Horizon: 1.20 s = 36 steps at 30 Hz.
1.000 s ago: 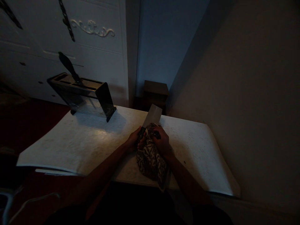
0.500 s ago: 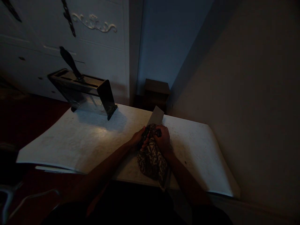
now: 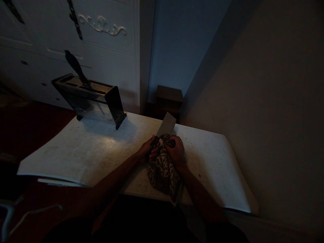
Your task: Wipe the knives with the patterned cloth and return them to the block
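**Cleaver in my left, cloth in my right**

My left hand (image 3: 147,151) is closed around the dark handle of a cleaver (image 3: 166,125). The broad grey blade points up and away from me, tilted a little to the right, over the far middle of the table (image 3: 83,152). My right hand (image 3: 176,151) is clenched on a bunch of patterned cloth (image 3: 162,171), pressed against the knife where the blade meets the handle. My two hands sit just beside each other, nearly touching. The rest of the cloth hangs down between my wrists and lies in a heap on the table, its lower end reaching the near edge.

The light is dim, so I cannot tell whether the cloth wraps around the blade's base or only lies against it.

At the far left corner of the table stands a knife block (image 3: 88,98), well apart from my hands, with one dark handle (image 3: 74,66) sticking up out of a slot at a slant. Behind it is a white cabinet (image 3: 101,50) with a curled ornament. A small brown stand (image 3: 169,96) sits past the table's far edge, against the wall (image 3: 265,118) that runs along my right.
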### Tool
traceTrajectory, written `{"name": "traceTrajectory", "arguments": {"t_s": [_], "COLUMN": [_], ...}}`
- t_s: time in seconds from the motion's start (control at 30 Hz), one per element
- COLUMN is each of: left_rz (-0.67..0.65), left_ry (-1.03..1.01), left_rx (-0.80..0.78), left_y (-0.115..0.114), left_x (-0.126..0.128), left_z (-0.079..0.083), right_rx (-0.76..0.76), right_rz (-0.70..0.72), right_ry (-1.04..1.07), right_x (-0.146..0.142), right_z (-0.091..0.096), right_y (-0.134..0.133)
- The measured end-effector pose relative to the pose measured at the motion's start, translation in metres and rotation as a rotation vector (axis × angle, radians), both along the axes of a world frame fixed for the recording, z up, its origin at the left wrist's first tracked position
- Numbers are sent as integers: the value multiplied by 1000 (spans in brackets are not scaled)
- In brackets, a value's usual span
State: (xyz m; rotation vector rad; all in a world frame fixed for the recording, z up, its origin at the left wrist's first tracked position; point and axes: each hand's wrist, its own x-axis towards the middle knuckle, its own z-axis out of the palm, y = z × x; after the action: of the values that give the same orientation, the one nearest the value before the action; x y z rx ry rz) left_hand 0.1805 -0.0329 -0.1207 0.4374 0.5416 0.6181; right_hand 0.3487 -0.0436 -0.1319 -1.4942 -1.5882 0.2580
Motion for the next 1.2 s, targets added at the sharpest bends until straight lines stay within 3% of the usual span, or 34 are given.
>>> {"name": "traceTrajectory", "arguments": {"t_s": [0.23,0.5,0.7,0.93,1.2], "left_rz": [30,-28,-67,-161,-216], "left_ry": [-130,-263,-297,-269,-239], "left_rx": [-3,24,11,-21,-37], "left_y": [5,6,8,7,6], "left_x": [-5,-19,-23,-24,-26], "left_z": [-10,-7,-3,-2,-4], "right_rx": [-74,-23,-70,-77,-25], "right_rz": [-30,-135,-59,105,-61], "right_ry": [57,230,445,415,395], "right_x": [4,28,30,28,32], "right_z": [1,2,4,3,4], "right_y": [1,11,11,8,9]}}
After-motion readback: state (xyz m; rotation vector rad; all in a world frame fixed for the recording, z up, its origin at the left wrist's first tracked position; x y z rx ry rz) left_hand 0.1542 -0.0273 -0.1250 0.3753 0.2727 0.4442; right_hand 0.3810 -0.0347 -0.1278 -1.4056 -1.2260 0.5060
